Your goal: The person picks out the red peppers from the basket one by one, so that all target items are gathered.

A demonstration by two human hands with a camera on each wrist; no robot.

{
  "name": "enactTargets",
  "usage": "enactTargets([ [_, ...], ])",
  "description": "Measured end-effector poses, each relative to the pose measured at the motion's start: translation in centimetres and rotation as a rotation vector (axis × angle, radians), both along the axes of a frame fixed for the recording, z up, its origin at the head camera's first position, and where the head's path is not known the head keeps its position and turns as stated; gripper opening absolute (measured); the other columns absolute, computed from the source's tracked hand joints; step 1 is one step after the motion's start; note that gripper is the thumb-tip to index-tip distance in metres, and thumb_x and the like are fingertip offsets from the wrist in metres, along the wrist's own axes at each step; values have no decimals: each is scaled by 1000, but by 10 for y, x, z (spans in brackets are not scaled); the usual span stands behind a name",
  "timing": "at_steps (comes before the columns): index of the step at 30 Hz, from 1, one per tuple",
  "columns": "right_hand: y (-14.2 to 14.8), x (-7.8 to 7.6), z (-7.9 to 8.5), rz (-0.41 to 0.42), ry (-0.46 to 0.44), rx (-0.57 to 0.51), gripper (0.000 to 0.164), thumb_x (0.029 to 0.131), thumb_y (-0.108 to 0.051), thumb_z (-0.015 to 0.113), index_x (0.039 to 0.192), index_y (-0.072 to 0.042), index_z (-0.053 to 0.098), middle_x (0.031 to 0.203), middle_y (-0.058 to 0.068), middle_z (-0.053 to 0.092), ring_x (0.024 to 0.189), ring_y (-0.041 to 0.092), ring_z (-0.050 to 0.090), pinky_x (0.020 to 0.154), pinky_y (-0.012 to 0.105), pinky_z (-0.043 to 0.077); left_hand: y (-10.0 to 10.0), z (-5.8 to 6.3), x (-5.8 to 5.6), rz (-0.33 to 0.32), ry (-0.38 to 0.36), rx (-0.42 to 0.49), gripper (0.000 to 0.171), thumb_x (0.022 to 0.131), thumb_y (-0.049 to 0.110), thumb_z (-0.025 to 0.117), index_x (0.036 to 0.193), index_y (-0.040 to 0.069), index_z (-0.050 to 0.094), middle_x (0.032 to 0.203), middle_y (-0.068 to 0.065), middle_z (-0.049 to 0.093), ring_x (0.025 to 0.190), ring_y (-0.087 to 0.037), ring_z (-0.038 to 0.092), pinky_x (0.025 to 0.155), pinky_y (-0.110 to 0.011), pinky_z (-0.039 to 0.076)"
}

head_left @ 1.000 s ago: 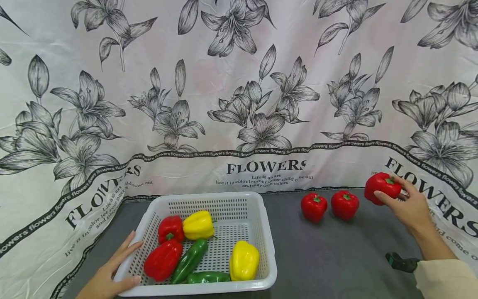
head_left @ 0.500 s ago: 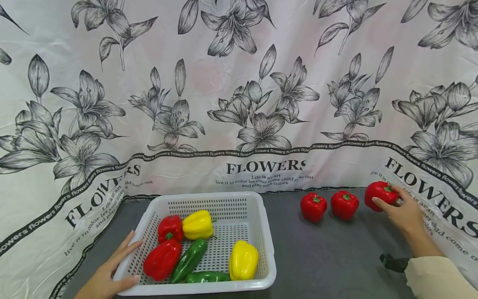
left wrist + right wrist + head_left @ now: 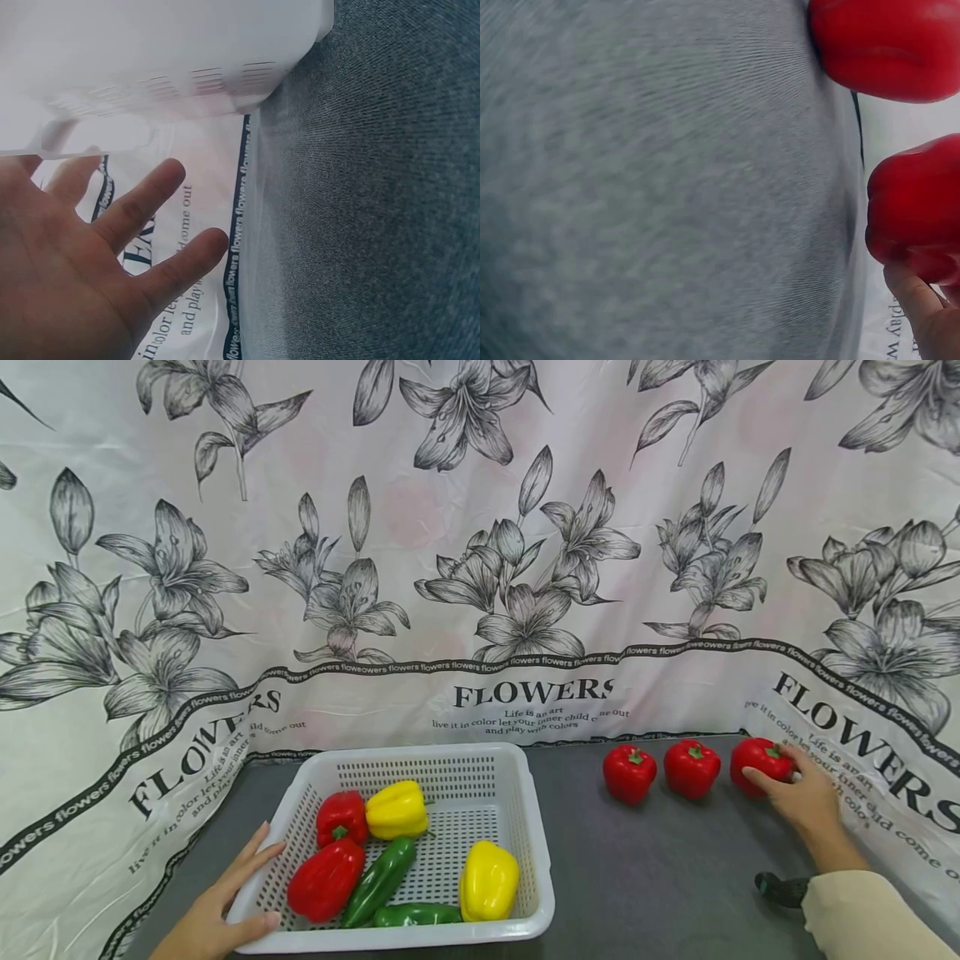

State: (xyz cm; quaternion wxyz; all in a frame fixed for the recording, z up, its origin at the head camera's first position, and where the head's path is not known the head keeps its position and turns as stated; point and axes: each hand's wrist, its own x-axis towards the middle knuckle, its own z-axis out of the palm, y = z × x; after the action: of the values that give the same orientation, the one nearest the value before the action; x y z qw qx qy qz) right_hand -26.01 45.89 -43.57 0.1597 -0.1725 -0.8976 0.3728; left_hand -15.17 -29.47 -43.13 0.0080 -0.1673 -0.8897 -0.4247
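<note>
My right hand (image 3: 810,802) holds a red bell pepper (image 3: 756,764) at the far right of the dark table, thumb on its near side. In the right wrist view a fingertip (image 3: 901,279) meets the bottom of that pepper. Two more red bell peppers, a middle one (image 3: 692,768) and a left one (image 3: 628,774), stand upright in a row beside it, green stems up. With fingers spread and fairly straight, my left hand (image 3: 217,906) touches the left side of a white perforated basket (image 3: 405,939). The left wrist view shows spread fingers (image 3: 142,202) beneath the basket's rim.
Inside the basket lie two red peppers (image 3: 326,881), two yellow peppers (image 3: 489,882) and two long green peppers (image 3: 381,881). A white flower-print curtain (image 3: 525,610) rises behind the grey table (image 3: 637,885). A small black device (image 3: 780,889) sits at the right wrist.
My right hand has lowered the red bell pepper to the table, at the right end of the row, and moved slightly left. My left hand stays at the basket.
</note>
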Motion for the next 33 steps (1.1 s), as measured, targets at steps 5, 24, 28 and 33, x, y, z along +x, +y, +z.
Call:
enactTargets([
  [5,1,1,-6,0,-18,27,88,91,-50,59,146,9,24,133,44,32,118,57,33,89,66,33,-1,-1,-2,1,-27,-7,67,89,18,65,149,15,37,160,-8,4,137,-9,9,86,-69,35],
  [24,-7,2,-5,22,-8,35,83,93,-43,59,146,8,22,133,41,33,116,55,34,88,66,33,-3,0,-3,-11,-56,-8,67,91,17,64,151,19,35,150,31,2,117,25,11,79,-32,47],
  [28,-7,4,-6,20,-8,27,83,93,-41,60,147,8,20,134,41,31,116,56,33,88,67,33,-3,0,-4,-14,-54,-12,66,91,17,64,151,20,35,149,32,3,116,24,12,79,-31,47],
  [33,-8,2,-6,5,2,49,83,92,-41,61,147,9,21,135,41,30,117,56,32,88,68,32,-3,-1,-4,-31,15,-46,67,90,15,65,150,18,35,151,29,3,120,24,10,81,-46,46],
])
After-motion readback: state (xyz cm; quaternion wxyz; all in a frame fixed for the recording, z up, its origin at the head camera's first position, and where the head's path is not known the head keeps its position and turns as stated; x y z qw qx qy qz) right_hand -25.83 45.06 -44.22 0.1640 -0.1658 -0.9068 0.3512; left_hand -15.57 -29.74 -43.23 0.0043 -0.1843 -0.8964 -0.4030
